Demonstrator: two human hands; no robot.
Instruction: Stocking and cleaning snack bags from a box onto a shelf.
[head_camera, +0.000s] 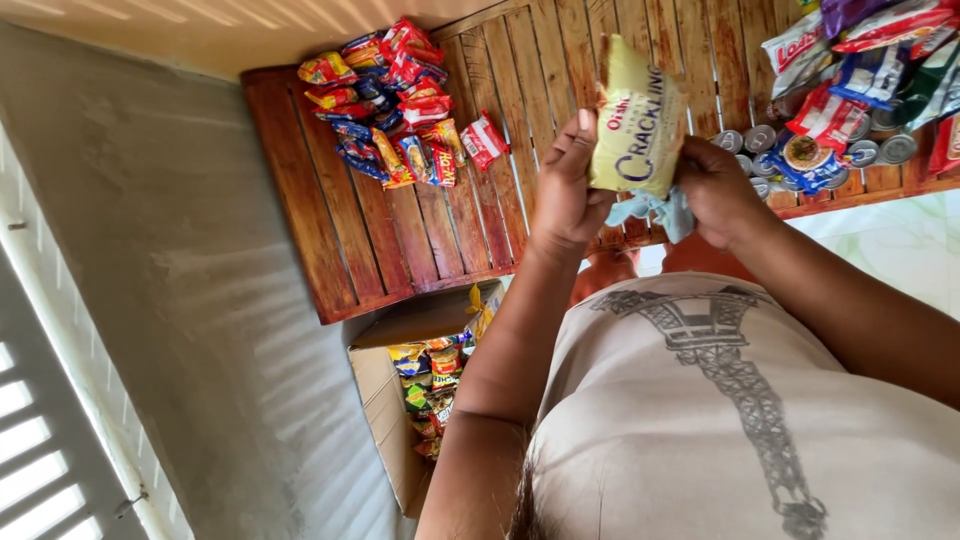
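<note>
Over the slatted wooden bench (400, 240), the left hand (565, 185) and the right hand (715, 185) both grasp a yellow plastic snack packet (638, 120); a pale blue cloth (655, 210) hangs beneath, against the right hand.

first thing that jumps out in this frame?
The yellow snack bag, held up mid-frame between the left hand and the right hand, which also has a pale blue cloth bunched under it. Behind it, a heap of red and yellow snack packets lies on the slatted wooden table, with a cardboard box of more packets below.
</note>
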